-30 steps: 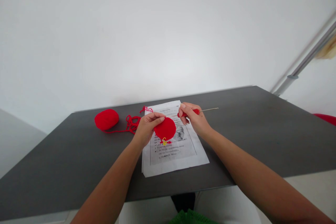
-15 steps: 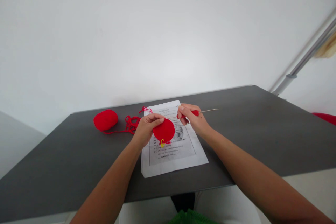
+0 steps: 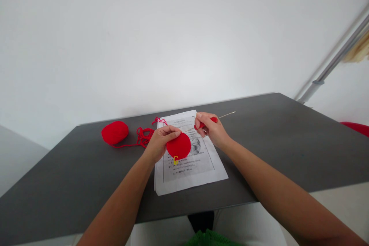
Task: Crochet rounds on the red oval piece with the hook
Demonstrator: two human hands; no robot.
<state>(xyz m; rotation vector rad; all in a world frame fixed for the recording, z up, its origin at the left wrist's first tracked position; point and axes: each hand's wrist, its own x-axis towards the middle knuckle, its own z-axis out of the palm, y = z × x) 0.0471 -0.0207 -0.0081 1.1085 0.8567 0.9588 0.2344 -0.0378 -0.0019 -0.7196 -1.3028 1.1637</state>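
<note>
My left hand (image 3: 159,141) pinches the upper edge of a round red crochet piece (image 3: 179,146) held just above a printed sheet of paper (image 3: 187,161). A small yellow stitch marker (image 3: 175,160) hangs from the piece's lower edge. My right hand (image 3: 210,127) grips a crochet hook (image 3: 219,117) by its red handle, with the thin metal shaft pointing up and to the right. The two hands are close together over the paper. A red ball of yarn (image 3: 114,132) lies on the table to the left, with loose red strands (image 3: 143,136) trailing toward my left hand.
The dark grey table (image 3: 273,142) stands against a white wall. A slanted metal pole (image 3: 331,69) rises at the far right, and a red object (image 3: 357,127) shows past the table's right edge. Something green (image 3: 210,238) lies low beneath the table's near edge.
The hook's metal tip has tilted upward and my right hand has risen slightly. The red piece has shifted a little to the left and down with my left hand.
</note>
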